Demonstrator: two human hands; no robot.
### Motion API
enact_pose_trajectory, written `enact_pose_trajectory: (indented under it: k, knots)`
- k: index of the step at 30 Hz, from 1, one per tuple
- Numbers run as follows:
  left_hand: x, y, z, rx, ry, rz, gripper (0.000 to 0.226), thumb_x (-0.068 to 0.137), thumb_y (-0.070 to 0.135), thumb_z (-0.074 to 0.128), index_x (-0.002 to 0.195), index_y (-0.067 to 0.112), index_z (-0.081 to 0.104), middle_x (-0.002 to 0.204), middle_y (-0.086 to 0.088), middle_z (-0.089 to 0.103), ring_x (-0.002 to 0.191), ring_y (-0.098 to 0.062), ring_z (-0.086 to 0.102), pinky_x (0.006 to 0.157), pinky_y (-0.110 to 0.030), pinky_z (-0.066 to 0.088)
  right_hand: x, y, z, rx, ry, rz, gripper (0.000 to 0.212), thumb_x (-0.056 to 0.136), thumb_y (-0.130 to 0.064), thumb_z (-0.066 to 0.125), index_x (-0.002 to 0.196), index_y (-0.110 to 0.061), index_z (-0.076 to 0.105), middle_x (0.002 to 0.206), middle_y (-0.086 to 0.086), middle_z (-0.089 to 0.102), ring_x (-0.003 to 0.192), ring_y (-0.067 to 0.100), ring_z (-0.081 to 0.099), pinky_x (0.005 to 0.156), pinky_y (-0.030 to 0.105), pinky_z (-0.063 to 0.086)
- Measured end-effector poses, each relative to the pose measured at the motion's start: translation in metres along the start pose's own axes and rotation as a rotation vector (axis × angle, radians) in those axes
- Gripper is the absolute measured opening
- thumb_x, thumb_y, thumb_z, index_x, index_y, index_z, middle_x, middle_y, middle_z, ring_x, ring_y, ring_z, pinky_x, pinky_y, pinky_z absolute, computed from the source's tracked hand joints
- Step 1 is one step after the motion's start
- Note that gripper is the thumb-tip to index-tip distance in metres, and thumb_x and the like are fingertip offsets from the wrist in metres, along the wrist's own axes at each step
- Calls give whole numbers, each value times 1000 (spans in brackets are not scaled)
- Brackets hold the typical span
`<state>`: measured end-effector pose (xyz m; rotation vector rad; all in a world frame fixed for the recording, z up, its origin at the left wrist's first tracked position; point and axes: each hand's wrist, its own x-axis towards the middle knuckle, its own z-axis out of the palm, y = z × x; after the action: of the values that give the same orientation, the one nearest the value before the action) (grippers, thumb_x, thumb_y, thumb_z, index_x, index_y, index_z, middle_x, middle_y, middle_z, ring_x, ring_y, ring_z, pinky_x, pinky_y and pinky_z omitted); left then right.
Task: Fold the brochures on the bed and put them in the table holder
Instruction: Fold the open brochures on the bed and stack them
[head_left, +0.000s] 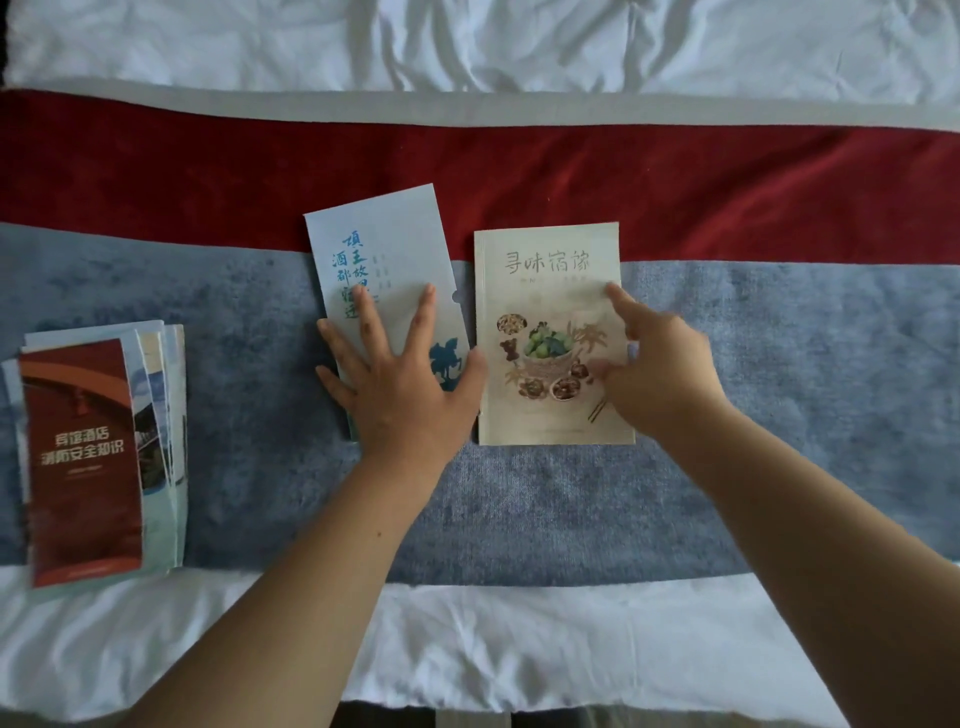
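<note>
A stack (98, 457) lies far left on the runner (779, 338). The left hand (410, 400), fingers spread, presses flat on the blue brochure (379, 244). The right hand (660, 374) touches the beige brochure (545, 291) just beside; its blurred grip I cannot tell. Either sheet could slide on the soft cloth and crease crookedly.

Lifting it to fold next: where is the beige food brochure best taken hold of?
Probably its right edge, from the right: the beige food brochure lies flat on the soft runner, the right hand is there, and the left hand crowds the other edge.
</note>
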<state>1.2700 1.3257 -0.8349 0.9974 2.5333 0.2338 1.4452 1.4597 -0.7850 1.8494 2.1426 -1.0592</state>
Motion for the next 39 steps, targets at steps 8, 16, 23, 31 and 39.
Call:
enact_pose_trajectory:
  k: [8,16,23,31,39]
  knots:
    - [-11,-14,-4,-41,-15,62,67,93,77,19,156,56,13,170,-1,-18,153,-41,-20,121,-66,0,4,4,-11,238,60,34,78,89,-8,74,154,-38,41,113,-18,61,94,12,70,63,16,49]
    - [-16,-16,2,-58,14,74,58,98,69,15,155,58,10,171,1,-16,154,-39,-20,122,-65,-1,2,-3,-10,396,147,119,76,88,-9,75,152,-36,44,101,-24,62,87,1,67,79,31,62]
    - [-16,-17,5,-25,30,82,62,98,69,15,157,53,6,171,-3,-15,153,-44,-18,119,-69,2,-9,-14,17,427,164,53,79,90,-10,74,156,-34,37,114,-18,63,91,6,69,63,9,54]
    - [-18,-24,6,83,33,77,92,83,92,21,161,44,12,171,-9,-14,153,-47,-13,118,-67,12,-41,-14,46,-119,-46,-163,74,102,-32,59,162,-34,15,171,7,-3,155,31,11,118,44,30]
    - [-20,-29,10,39,144,132,99,80,90,43,160,36,22,170,-19,-6,154,-49,-4,119,-65,18,-24,-18,61,-167,-37,-141,93,95,-48,66,161,-42,1,170,13,-15,153,36,-24,121,46,-17]
